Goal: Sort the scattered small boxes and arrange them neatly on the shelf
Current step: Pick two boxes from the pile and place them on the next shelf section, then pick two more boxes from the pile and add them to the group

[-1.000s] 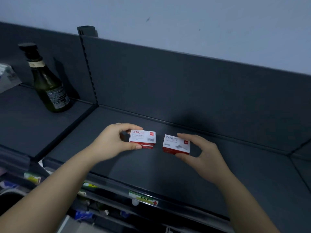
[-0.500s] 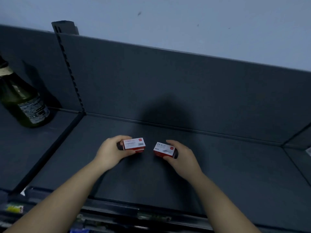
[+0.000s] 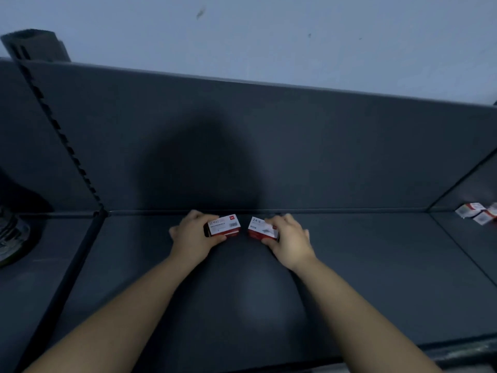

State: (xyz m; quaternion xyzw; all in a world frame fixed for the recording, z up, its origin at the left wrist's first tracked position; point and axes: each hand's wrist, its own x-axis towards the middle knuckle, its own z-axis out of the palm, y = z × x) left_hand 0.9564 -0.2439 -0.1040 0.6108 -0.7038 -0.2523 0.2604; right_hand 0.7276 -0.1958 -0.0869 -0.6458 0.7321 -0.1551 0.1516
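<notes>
On the shelf (image 3: 349, 278), far back by its rear edge, the left hand (image 3: 192, 238) grips the left box (image 3: 226, 228) and the right hand (image 3: 289, 238) the right box (image 3: 261, 230), fingers curled round each, the two boxes just apart. Loose boxes (image 3: 477, 216) lie unsorted far right, so the task seems barely begun.

pale grey wall (image 3: 269, 36), dim bluish light
</notes>
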